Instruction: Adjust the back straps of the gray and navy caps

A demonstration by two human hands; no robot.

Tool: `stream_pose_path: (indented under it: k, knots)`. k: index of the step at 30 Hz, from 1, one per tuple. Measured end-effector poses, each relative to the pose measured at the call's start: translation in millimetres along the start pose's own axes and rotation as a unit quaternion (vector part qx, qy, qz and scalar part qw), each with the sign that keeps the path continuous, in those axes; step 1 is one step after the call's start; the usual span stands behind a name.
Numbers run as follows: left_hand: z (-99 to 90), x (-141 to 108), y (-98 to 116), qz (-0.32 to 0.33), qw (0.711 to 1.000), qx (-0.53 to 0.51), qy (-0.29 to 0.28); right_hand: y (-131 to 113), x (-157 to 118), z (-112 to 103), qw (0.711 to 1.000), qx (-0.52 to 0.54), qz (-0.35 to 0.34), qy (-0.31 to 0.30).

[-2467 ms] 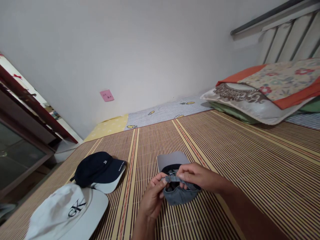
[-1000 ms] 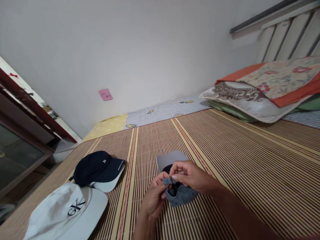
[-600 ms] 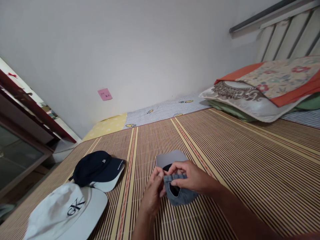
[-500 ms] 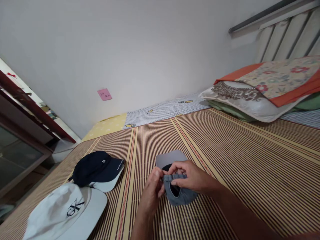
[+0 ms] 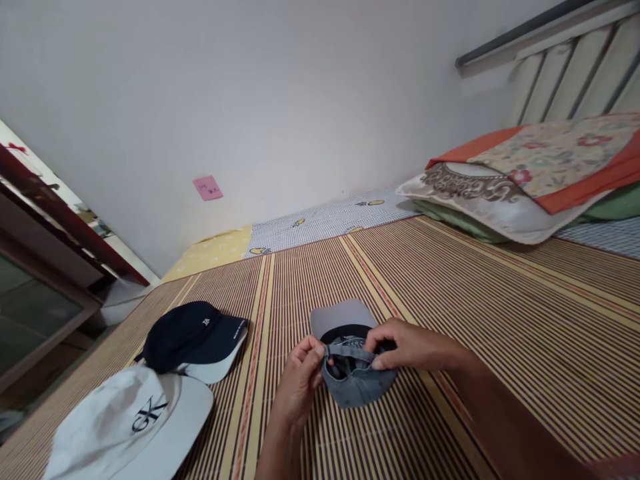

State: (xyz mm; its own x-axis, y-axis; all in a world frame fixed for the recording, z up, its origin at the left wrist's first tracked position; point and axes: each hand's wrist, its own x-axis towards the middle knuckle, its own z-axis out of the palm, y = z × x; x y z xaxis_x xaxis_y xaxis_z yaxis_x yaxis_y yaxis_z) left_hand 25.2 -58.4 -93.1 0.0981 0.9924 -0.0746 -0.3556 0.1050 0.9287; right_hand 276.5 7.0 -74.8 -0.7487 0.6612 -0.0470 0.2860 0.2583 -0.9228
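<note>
Left hand: my left hand [image 5: 299, 383] pinches the grey fabric strap [image 5: 347, 351] at its end;
Right hand: my right hand [image 5: 407, 347] pinches its other side;
Blue-grey cap [image 5: 357, 389]: upturned on the striped mat [image 5: 310, 280]

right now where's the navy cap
In the head view, the navy cap lies left of the left hand, just beyond the white cap.

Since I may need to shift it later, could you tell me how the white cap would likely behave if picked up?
The white cap looks light, being mostly thin cloth. Its creased crown would probably sag, while the smooth, flat brim should stay fairly stiff.
</note>
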Motion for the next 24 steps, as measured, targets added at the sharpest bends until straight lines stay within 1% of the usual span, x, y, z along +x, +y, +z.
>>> stream_pose_path:
  k: [3,5,7,9,10,15,17,19,21,24]
  knots:
    - [-1.2,-0.3,-0.3,-0.001,1.0,0.012,0.003,5.0,3.0,3.0,0.996,0.086,0.007,-0.016]
    - [-3.0,-0.7,-1.7,-0.001,1.0,0.028,-0.004,7.6,4.1,4.4,0.99,0.14,-0.007,-0.006]
    - [-4.9,-1.2,-3.5,0.003,0.999,0.047,-0.01,8.8,4.0,4.1,0.985,0.169,-0.03,0.014]
    - [-5.9,-1.7,-4.9,0.001,0.998,0.06,-0.011,8.8,3.4,3.4,0.982,0.184,-0.035,0.023]
    - [-6.0,-1.9,-5.3,-0.002,0.998,0.065,-0.012,8.6,3.3,3.3,0.981,0.189,-0.031,0.018]
    - [-3.7,-1.8,-5.4,-0.003,0.997,0.076,-0.027,8.4,3.9,5.1,0.981,0.188,-0.016,-0.045]
    - [-2.6,-1.9,-4.9,0.002,0.996,0.081,-0.04,9.2,2.8,4.1,0.981,0.188,-0.028,-0.05]
    - [-1.4,-2.5,-4.3,0.007,0.995,0.082,-0.052,9.6,1.1,1.8,0.98,0.194,-0.036,-0.035]
    - [0.2,-3.1,-4.1,0.009,0.996,0.078,-0.052,7.4,0.0,0.4,0.981,0.193,-0.031,-0.013]
    - [2.6,-3.1,-5.5,0.006,0.997,0.069,-0.047,-5.2,1.9,6.3,0.988,0.15,-0.019,0.041]
